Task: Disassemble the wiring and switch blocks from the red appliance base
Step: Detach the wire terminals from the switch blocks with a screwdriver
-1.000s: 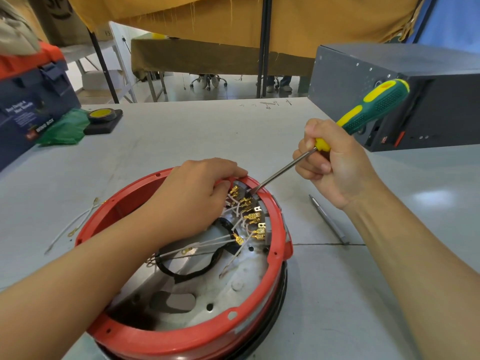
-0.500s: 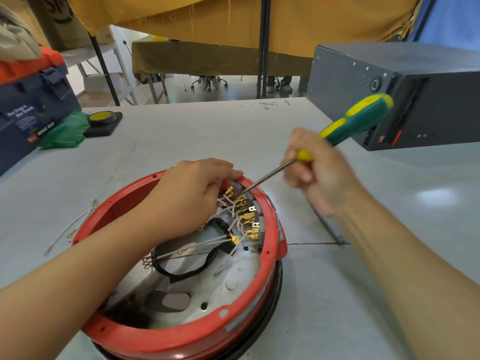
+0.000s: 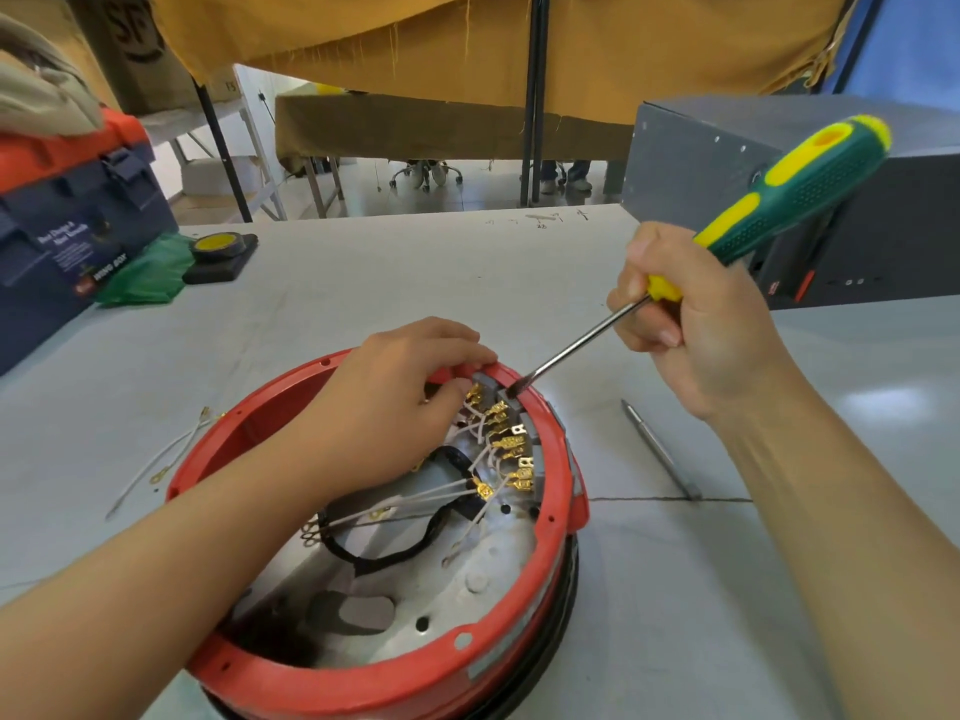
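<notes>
Here, your red appliance base (image 3: 395, 683) sits on the surface (image 3: 675, 615) in front of you, so keep your left hand (image 3: 395, 407) pressing on its far rim, fingers curled by the gold terminals (image 3: 511, 444). Your right hand (image 3: 696, 345) grips the screwdriver (image 3: 769, 205); lever gently where its tip meets the grey switch block (image 3: 519, 407) so it doesn't slip.

The right hand (image 3: 696, 324) is gripping a green-and-yellow screwdriver (image 3: 779, 194), its tip touching the grey switch block (image 3: 511, 402) at the far rim of the red appliance base (image 3: 363, 683). The left hand (image 3: 395, 402) is resting over the rim, fingertips curling beside the brass terminals (image 3: 511, 449) and white wires (image 3: 415, 504). A grey pen (image 3: 660, 449) is lying on the worktop (image 3: 415, 283).
</notes>
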`<state>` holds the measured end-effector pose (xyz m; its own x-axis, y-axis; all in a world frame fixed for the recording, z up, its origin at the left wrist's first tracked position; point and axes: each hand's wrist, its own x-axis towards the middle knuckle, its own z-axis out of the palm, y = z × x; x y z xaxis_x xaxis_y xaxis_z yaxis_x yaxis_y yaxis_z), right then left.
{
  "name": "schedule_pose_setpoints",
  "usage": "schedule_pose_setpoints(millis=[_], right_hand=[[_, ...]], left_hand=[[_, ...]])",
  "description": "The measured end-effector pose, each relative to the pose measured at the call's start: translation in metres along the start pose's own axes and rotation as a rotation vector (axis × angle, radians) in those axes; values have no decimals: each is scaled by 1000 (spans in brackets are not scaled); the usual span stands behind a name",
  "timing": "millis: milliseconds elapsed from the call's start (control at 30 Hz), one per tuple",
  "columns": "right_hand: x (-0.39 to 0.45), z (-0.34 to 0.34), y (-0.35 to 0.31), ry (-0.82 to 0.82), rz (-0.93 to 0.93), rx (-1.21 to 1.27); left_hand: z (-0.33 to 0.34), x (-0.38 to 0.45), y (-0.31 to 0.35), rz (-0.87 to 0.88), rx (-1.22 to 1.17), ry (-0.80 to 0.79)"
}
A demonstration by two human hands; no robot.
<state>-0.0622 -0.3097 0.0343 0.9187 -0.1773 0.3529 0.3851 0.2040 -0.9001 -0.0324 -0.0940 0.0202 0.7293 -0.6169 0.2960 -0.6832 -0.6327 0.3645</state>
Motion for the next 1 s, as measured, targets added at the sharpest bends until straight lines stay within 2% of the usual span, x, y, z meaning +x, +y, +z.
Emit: schedule_pose_setpoints(millis=[167, 400, 733, 867, 1000], right_hand=[[-3, 0, -1, -43, -48, -65], [-3, 12, -10, -126, -103, -206], [7, 43, -34, -324, -164, -575], [12, 52, -33, -305, -206, -659], [14, 53, -29, -285, -189, -629]], left_hand=[[-1, -2, 3, 2, -77, -15], [0, -4, 8, -26, -60, -70], [1, -4, 11, -22, -61, -59], [0, -4, 11, -21, -69, -60], [0, -4, 11, -24, -79, -65]])
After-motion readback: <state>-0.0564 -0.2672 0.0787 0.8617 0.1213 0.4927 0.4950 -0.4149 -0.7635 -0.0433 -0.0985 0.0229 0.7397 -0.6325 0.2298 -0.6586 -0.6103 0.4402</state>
